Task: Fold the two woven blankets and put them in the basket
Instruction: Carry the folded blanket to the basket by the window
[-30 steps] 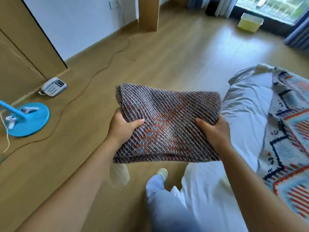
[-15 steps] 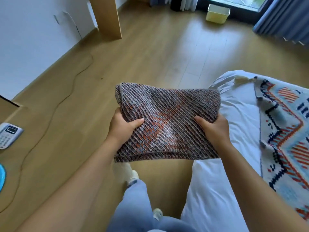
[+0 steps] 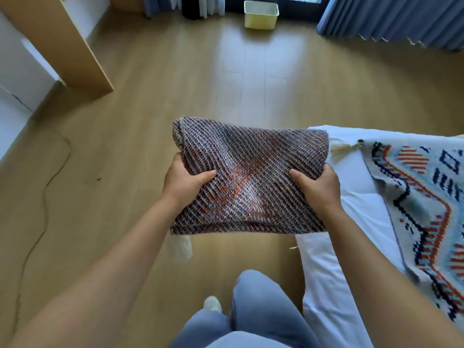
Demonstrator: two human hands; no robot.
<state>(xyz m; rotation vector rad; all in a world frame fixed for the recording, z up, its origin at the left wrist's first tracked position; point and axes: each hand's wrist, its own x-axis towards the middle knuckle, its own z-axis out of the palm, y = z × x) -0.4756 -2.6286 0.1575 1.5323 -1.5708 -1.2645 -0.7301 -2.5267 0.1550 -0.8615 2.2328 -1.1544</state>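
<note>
I hold a folded dark woven blanket (image 3: 251,177) with orange and grey flecks flat in front of me, above the wooden floor. My left hand (image 3: 184,180) grips its left edge, thumb on top. My right hand (image 3: 317,187) grips its right edge the same way. A second blanket (image 3: 426,197), pale with blue, orange and navy zigzags, lies spread on the white bed at the right. A pale yellow basket (image 3: 261,15) stands on the floor far ahead, by the window.
The white bed (image 3: 351,197) fills the right side. A wooden panel (image 3: 65,46) leans at the left wall, and a thin cable (image 3: 45,187) trails over the floor. Blue curtains (image 3: 391,18) hang at the back right. My legs are below.
The view has swung right and forward, bringing the basket nearer the centre top. The phone and blue lamp base have left the view. My grip on the folded blanket is unchanged.
</note>
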